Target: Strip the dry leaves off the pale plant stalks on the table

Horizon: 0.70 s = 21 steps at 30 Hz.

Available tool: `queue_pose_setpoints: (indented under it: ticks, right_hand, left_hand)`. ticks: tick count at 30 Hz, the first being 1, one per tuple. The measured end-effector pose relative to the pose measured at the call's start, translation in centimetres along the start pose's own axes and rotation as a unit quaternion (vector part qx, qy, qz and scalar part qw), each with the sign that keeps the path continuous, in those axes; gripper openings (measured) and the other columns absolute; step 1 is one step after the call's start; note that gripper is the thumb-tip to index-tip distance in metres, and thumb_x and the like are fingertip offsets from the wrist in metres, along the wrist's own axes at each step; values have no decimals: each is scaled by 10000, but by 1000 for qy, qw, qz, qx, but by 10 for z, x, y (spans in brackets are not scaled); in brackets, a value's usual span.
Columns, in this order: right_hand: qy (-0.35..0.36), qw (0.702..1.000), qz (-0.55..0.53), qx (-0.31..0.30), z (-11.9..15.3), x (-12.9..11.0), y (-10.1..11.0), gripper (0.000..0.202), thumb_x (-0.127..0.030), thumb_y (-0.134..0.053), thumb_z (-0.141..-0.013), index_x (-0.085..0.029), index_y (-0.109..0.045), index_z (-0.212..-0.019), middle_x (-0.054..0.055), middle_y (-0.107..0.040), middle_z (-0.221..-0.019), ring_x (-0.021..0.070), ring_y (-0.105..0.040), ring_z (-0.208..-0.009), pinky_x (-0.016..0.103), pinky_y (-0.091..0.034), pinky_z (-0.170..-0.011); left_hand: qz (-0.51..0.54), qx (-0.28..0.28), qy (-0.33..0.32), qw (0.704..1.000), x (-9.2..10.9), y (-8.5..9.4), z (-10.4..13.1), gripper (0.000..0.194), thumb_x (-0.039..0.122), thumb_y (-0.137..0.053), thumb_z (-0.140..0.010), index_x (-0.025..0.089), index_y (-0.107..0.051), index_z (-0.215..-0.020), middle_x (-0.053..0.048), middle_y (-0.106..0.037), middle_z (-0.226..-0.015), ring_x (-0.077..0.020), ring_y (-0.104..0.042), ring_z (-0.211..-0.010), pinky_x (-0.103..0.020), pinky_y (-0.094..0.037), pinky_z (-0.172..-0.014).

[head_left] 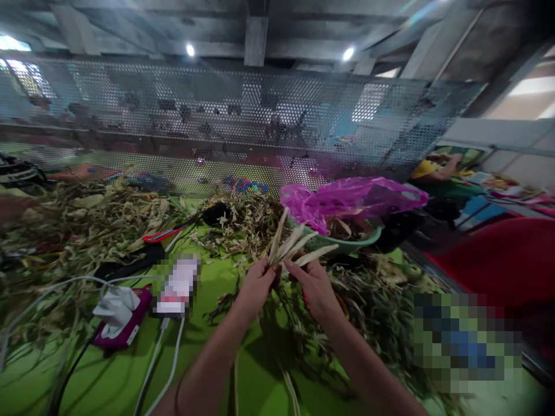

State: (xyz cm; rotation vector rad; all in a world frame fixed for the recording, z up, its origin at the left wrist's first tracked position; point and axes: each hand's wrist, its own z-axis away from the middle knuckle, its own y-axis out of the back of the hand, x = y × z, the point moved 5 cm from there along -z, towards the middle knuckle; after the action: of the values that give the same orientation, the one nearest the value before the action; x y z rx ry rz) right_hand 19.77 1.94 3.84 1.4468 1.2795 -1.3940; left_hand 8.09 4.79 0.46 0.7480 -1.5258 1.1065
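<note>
Pale, dried leaf strips [289,245] fan upward from between my two hands. My left hand [259,283] is closed round their lower ends, thumb on top. Close beside it, my right hand [315,283] also pinches the strips, its thumb pointing toward the left hand. Long stems hang below the hands over the green tabletop [217,352]. Just beyond them stands a pale green basin [359,244] with dried plant matter in it, a pink plastic bag [355,199] lying across its top.
Heaps of dried leaves [99,214] cover the left and back. A red cutter knife [163,234], a blurred-out phone [178,286] with cables and a purple power strip [124,323] lie left. A perforated metal screen [208,127] closes the back. A red chair [498,260] stands right.
</note>
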Motion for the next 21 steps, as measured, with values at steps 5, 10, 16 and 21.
queue_pose_setpoints:
  ticks: [5,10,16,21]
  right_hand:
    - [32,999,-15,40,-4,-5,11,261,-408,-734,-688,-187,-693,-821,20,-700,-760,186,-597,-677,300,-462,-636]
    - [58,994,-55,76,-7,-8,21,183,-332,-742,-699,-197,-696,-813,-7,-700,-752,149,-585,-625,270,-442,-602]
    - [20,998,-62,24,-6,2,15,206,-319,-749,-699,-182,-696,-844,11,-703,-766,156,-585,-644,273,-454,-621]
    - [11,995,-83,57,-7,3,20,214,-341,-753,-683,-183,-687,-812,-7,-678,-691,130,-534,-563,256,-434,-563]
  left_hand:
    - [-56,-39,20,997,2,-1,2,333,497,-528,-793,167,-532,-836,21,-524,-643,-123,-481,-584,-248,-383,-583]
    - [-99,-81,-12,992,1,1,0,269,428,-520,-802,166,-530,-744,15,-537,-647,-125,-480,-620,-251,-374,-634]
    - [-104,-53,7,993,2,-2,1,235,369,-496,-814,178,-474,-678,32,-473,-575,-104,-399,-543,-239,-303,-550]
    - [-72,-89,31,993,2,-7,4,221,370,-551,-790,157,-541,-734,23,-506,-612,-105,-432,-568,-236,-330,-572]
